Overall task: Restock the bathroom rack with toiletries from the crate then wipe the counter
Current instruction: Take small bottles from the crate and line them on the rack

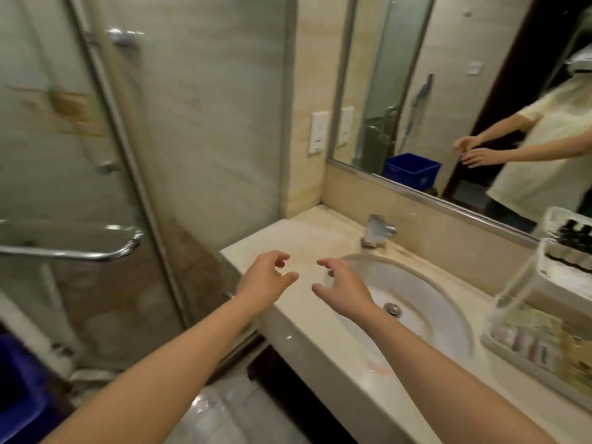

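White plastic makes up the rack (544, 257), which stands at the right end of the counter (288, 241), close under the mirror (448, 75). Its upper tier holds a row of small dark-capped bottles (576, 229), and the lower tray is packed with pale packets (525, 342), too blurred to read. The stone counter runs left from there, past an oval basin (416, 290) with a metal drain (392, 308) and a square chrome tap (376, 230) behind it. A pinkish smear (379, 368) shows on the front edge below the basin.

Both arms reach out over the left stretch of the counter. The left hand (266, 280) and the right hand (344, 283) face each other a little apart, fingers spread and loosely curved, holding nothing. Whether they touch the stone is hard to tell. The right hand sits over the basin's left rim.

Down on the floor at the far left is the corner of a blue crate (19, 389), well apart from the rack, and the mirror reflects a blue crate too. Left of the counter stands a glass shower door (96, 155) with a curved chrome handle bar (80, 251). A white wall plate (318, 132) sits beside the mirror's frame.
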The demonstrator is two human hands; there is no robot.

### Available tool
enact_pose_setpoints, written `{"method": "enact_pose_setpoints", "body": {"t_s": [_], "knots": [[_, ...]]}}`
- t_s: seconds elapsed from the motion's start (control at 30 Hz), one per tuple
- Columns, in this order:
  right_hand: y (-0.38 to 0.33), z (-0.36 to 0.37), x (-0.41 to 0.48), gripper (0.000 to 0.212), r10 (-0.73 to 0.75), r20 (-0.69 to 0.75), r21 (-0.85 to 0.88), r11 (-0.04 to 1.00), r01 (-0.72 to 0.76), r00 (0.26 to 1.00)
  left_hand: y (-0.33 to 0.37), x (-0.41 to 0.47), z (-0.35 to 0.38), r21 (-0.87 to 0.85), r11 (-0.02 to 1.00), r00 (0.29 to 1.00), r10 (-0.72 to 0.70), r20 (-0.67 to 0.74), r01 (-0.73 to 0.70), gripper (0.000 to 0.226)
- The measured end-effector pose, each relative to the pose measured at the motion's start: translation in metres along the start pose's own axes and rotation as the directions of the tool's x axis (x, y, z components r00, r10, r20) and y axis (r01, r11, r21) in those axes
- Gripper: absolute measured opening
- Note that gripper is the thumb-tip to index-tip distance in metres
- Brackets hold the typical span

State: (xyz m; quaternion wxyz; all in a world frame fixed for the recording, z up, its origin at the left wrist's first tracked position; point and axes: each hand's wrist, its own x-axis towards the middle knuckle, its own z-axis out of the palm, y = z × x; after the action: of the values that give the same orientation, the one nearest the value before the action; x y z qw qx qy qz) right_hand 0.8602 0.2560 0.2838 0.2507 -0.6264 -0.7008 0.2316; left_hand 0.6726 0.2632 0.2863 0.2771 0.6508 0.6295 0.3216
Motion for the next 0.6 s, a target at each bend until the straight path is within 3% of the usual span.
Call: {"method": "enact_pose_setpoints", "body": {"t_s": [0.27,0.6], "knots": [[-0.1,0.103,-0.01,0.053,-0.197,0.176,0.063,0.98,0.189,0.964,-0.097,-0.064,-0.097,0.016,0.986,0.97,-0.158,-0.185,0.163,0.047],[-0.19,0.195,-0.036,0.055,-0.386,0.36,0.086,0.92,0.381,0.85,-0.181,-0.154,-0.172,-0.047,0.928,0.868,-0.364,-0.338,0.371,0.046]]}}
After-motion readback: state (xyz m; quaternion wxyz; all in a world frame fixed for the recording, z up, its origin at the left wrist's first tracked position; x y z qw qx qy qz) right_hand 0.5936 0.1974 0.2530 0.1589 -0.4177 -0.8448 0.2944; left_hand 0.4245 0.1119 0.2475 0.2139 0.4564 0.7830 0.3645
